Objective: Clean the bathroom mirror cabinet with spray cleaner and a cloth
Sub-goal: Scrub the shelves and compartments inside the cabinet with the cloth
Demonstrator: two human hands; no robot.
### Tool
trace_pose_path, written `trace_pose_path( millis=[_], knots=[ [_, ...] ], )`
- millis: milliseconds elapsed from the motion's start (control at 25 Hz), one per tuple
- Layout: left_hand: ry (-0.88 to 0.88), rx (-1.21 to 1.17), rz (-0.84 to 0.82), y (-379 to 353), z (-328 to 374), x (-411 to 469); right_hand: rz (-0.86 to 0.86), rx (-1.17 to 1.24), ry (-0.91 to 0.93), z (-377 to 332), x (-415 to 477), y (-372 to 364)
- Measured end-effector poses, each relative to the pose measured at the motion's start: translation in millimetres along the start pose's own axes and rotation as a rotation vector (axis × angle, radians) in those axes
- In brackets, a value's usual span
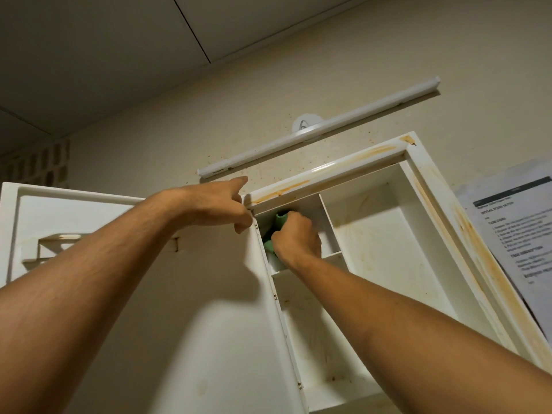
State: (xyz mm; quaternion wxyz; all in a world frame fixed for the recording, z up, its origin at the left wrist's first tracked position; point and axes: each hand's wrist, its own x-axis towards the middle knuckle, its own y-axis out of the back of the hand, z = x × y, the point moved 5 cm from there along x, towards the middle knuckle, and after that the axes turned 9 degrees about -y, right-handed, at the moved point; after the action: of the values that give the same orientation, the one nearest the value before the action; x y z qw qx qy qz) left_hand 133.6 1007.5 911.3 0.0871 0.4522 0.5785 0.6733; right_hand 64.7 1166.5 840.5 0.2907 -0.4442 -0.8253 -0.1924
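The white mirror cabinet (418, 177) hangs on a speckled beige wall, seen from below, with its door (119, 294) swung open to the left. The right hand (297, 239) reaches into the top-left compartment, beside the upright divider and above a small shelf, its fingers clenched around a bunched green cloth (280, 221). The cloth sits in that compartment's upper left corner, against the inner wall near the hinge side. The left hand (213, 204) holds the cabinet's top-left corner where the door meets the frame, most fingers curled down over the edge while the index finger stretches out toward the wall. Orange-brown stains streak the top rail and run down the right side of the frame, and fainter marks show on the back panel of the large right compartment. Above the cabinet a long white tube light (322, 127) is fixed to the wall, with a clear adhesive hook (304, 124) just behind it. A printed sheet of paper (513, 234) is stuck to the wall right of the cabinet.
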Motion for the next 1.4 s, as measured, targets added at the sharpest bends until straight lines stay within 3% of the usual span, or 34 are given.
trace_pose_path(
  millis=[280, 440, 600, 720, 880, 1000, 1120, 1240, 1320, 1400],
  knots=[
    [-0.008, 0.010, -0.013, 2, -1, 2, -0.301, -0.221, 0.191, -2, 11, -24],
    [-0.008, -0.002, -0.005, 2, -2, 4, -0.318, -0.365, 0.364, -8, 18, -27],
    [-0.001, -0.029, -0.001, 3, -3, 3, -0.474, -0.580, 0.535, -9, 19, -10],
    [0.000, -0.061, 0.007, 3, -3, 1, -0.528, -0.743, 0.531, -3, 11, -1],
    [-0.003, -0.052, 0.001, 2, 3, -2, -0.281, -0.117, 0.189, -3, 20, 17],
    [-0.002, -0.037, -0.010, 3, 4, 0, -0.328, 0.197, 0.101, -13, 8, -4],
    [0.000, -0.028, -0.005, 3, -1, 2, -0.443, 0.170, 0.147, -10, -2, -9],
    [0.000, -0.029, 0.010, 3, -3, 2, -0.606, -0.079, 0.167, 1, 2, 1],
    [0.000, -0.036, 0.018, 2, -2, 0, -0.611, 0.000, 0.043, -2, 5, 4],
    [-0.010, -0.049, 0.013, 1, -3, -1, -0.565, 0.267, -0.115, -3, 4, -1]
  ],
)
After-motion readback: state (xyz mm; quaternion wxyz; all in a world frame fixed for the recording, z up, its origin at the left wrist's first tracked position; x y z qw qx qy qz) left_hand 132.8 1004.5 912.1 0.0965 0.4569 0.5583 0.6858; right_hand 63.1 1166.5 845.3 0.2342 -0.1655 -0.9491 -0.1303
